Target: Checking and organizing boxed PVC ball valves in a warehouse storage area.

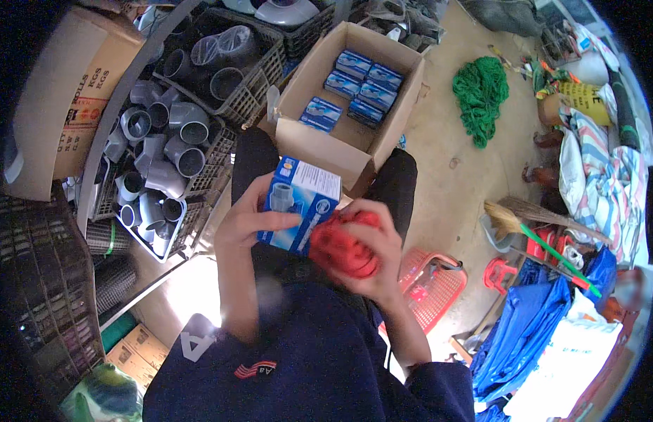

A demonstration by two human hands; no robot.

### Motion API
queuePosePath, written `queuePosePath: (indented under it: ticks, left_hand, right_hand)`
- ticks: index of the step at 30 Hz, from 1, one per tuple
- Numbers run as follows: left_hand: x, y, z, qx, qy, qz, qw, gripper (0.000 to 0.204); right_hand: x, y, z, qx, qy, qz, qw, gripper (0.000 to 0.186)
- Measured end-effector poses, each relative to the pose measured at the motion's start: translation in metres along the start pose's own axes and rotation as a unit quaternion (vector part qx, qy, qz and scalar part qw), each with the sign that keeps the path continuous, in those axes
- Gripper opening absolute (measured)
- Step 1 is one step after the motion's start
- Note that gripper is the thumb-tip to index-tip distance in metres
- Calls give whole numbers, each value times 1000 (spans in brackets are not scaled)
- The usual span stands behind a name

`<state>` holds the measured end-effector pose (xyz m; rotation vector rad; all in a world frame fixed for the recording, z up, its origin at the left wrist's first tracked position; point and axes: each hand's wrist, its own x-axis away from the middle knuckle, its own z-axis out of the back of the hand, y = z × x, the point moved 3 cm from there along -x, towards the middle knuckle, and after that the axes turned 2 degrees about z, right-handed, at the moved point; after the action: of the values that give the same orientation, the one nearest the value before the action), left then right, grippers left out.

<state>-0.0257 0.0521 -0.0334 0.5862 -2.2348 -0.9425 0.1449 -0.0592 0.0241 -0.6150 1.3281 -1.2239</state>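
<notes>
My left hand [253, 218] grips a small blue-and-white carton [295, 204] with a picture of a grey fitting on one face. My right hand [372, 246] is closed round a bright red, rounded thing [344, 246], blurred, whose kind I cannot make out. Its near side touches or nearly touches the carton's right side. Just beyond my knees stands an open cardboard box [323, 148] with its flaps spread. Inside it lie several similar blue cartons [360, 86], mostly toward the far right, and a single one [321, 114] nearer the left.
Crates of grey pipe fittings [189, 160] crowd the left, below a tall brown carton [94, 105]. A green net [481, 98] lies on the floor. A red plastic basket chair [435, 288] stands at my right, near a broom [506, 218] and blue sheeting [516, 330].
</notes>
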Motion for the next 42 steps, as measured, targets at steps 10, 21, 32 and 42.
queuePosePath:
  ticks: [10,21,32,42]
  left_hand:
    - [-19,24,-36,-63,-46,40,996,65]
    - [-117,46,-32,-47,269,-247,930,54]
    - [-284,-39,46,-528,114,-79,838,65]
    - [-322,-83,49,-617,-12,265,741,62]
  right_hand:
    - [12,47,22,12,63,-142,988,48]
    - [107,235,62,-650,270,-230,672,52]
    - [107,230,48,-630,243,-332,658,60]
    - [103,231,47,-620,224,-351,665,62]
